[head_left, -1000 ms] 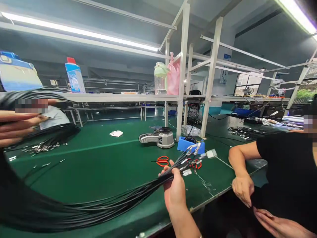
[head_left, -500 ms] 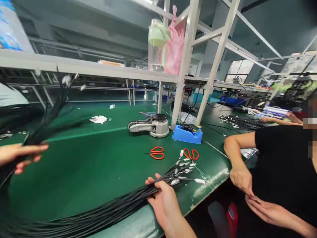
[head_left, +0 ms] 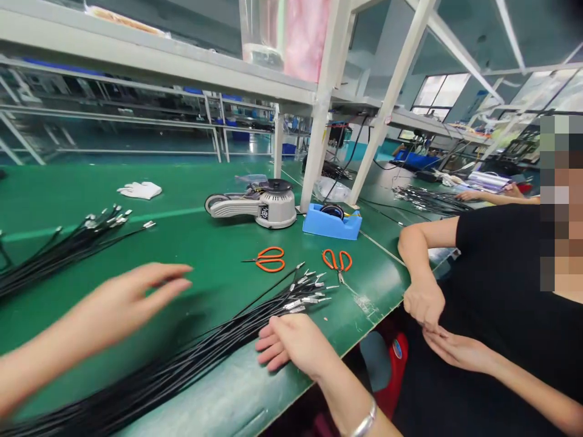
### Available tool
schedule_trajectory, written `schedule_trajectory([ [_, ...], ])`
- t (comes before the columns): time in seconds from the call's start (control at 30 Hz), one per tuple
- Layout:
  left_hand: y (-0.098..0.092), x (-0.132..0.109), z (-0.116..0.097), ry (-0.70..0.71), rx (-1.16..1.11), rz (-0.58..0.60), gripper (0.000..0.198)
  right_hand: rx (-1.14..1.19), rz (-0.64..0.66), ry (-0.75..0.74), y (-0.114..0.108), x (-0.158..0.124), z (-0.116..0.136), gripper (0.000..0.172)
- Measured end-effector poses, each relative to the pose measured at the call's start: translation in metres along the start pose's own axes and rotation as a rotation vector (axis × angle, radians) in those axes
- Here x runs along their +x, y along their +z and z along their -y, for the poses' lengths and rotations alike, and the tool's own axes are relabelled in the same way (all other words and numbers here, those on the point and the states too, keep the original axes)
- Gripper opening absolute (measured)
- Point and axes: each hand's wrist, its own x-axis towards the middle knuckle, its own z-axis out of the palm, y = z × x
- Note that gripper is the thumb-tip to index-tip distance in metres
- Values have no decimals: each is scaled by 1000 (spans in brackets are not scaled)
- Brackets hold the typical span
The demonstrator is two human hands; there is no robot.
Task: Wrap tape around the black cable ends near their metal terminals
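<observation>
Black cables [head_left: 214,352] lie gathered, unbound I think, before the blue dispenser [head_left: 330,227]; left hand [head_left: 136,292], right hand [head_left: 294,343] empty, fingers loose

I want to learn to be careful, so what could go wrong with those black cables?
The black cables lie near the front edge of the green table, so a bump might slide some off. Their connectors sit close to one pair of orange-handled scissors, so they could snag or get scratched. The strands are loose, so a sweep of the open right hand might tangle them.
</observation>
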Motion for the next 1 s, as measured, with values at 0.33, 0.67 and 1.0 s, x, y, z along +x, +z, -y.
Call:
schedule_trajectory([
  [0.33,100,0,-74,215,-38,180,34,11,-155,-326,-43,-32,-14,45],
  [0.67,123,64,-142,20,-109,116,28,-22,-58,-428,-42,-35,-27,37],
  [1.0,98,11,-170,188,-335,20,24,225,-271,-576,-103,-45,22,28],
])
